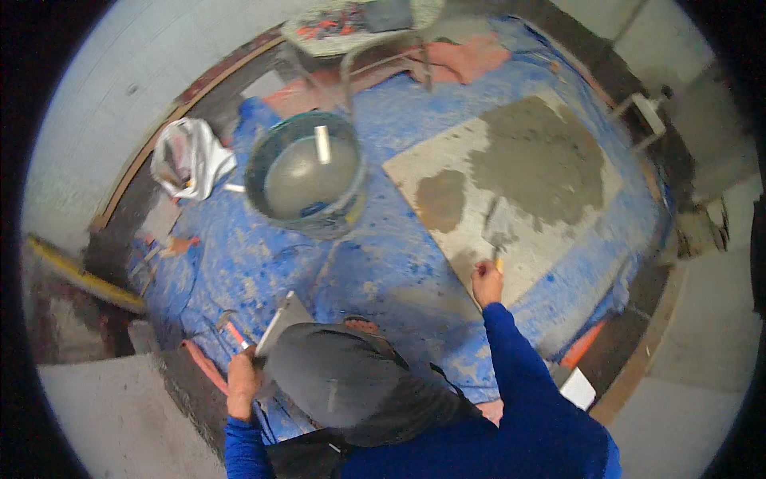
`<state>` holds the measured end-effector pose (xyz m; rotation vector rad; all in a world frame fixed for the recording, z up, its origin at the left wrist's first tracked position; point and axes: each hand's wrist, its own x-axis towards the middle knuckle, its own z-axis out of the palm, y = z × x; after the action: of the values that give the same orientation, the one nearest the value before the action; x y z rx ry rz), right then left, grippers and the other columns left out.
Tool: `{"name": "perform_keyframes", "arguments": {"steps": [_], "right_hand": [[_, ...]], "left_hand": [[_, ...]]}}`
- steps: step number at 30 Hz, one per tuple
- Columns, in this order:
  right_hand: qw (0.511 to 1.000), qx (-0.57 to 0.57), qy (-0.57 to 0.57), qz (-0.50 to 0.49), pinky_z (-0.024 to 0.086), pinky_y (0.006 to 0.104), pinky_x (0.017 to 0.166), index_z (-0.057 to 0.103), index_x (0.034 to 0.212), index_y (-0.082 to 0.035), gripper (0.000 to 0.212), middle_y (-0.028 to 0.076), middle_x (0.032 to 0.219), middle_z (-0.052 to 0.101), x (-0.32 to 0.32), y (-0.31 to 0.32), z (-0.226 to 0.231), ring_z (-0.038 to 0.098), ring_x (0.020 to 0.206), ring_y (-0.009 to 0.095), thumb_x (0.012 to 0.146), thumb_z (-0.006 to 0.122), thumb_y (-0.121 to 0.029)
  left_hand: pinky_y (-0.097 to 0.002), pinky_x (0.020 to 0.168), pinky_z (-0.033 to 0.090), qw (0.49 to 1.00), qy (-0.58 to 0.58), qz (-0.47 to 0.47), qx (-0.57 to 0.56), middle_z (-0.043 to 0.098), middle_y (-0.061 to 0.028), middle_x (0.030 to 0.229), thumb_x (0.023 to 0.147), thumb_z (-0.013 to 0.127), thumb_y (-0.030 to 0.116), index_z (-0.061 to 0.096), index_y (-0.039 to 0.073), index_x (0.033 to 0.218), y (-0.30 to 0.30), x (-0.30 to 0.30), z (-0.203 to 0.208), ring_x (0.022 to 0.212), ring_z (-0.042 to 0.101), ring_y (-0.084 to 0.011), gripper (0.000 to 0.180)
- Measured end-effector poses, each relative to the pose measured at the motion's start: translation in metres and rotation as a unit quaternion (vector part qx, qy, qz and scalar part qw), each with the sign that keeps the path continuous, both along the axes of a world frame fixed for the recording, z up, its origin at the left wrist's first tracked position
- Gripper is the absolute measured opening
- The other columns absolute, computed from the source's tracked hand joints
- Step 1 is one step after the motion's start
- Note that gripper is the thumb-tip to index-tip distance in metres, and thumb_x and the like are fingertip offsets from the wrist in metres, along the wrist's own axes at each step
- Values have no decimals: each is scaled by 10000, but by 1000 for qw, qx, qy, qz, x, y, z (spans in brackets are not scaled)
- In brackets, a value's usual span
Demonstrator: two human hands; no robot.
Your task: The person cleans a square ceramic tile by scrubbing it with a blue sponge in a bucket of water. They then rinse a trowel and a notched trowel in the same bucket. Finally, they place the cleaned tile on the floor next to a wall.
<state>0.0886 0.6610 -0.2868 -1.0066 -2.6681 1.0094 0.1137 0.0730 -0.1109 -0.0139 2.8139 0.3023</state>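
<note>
My right hand [487,283] is closed round the yellow handle of a trowel [499,219], whose smeared blade lies over the near part of a pale board [435,156]. Wet grey mortar [542,160] is spread across the board's far side, with a separate brownish damp patch [440,199] to its left. At the lower left, my left hand [242,383] has its fingers curled, and what they hold is partly hidden. Close by it are a tool with a red and white handle [236,334] and the edge of a white panel [281,321]. A dark grey cap [335,375] covers part of that panel.
Beyond the hands stands a bucket [257,172] of greyish liquid, with a white bar at its rim. A white bag [209,160] is left of it. A small table [319,44] with scraps stands at the back. Blue sheeting [383,279] covers the floor.
</note>
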Motion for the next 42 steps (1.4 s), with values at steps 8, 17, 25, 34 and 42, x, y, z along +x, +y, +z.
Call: {"name": "perform_keyframes", "arguments": {"steps": [8,17,25,34,42], "right_hand": [[882,-103,322,330,524,402,770,675,1084,-17,209,155,941,678,-199,-208,157,654,838,315,896,663,-106],[684,59,-91,722,521,476,949,654,1269,-27,537,253,1199,682,-382,-322,30,654,1131,391,835,676,-343],[690,221,6,689,519,477,903,719,1080,23,409,272,1085,714,-448,-270,-73,674,1044,423,874,685,-329],[827,-236,-209,465,468,410,827,658,939,-80,254,58,968,634,-456,-273,-2,554,865,224,952,555,-312],[768,-255,-243,535,476,414,913,650,1135,-55,326,99,1091,653,-417,-298,4,587,998,238,972,579,-329]], "left_hand": [[-499,772,565,994,-54,12,-95,719,-189,876,817,693,98,623,81,1051,-8,3,-9,899,717,-389,246],[-490,674,598,995,-23,34,-89,740,-158,850,917,561,121,696,91,1073,-13,11,-20,788,747,-345,209],[-446,724,599,997,8,62,-52,763,-128,886,893,612,148,714,81,1030,-1,20,-15,869,758,-317,184],[-460,686,598,991,75,114,-11,764,-137,896,833,666,142,751,84,918,0,41,-46,864,755,-319,133],[-458,690,587,983,132,123,-13,758,-129,876,825,673,150,776,68,844,6,61,-59,842,739,-321,133]]}}
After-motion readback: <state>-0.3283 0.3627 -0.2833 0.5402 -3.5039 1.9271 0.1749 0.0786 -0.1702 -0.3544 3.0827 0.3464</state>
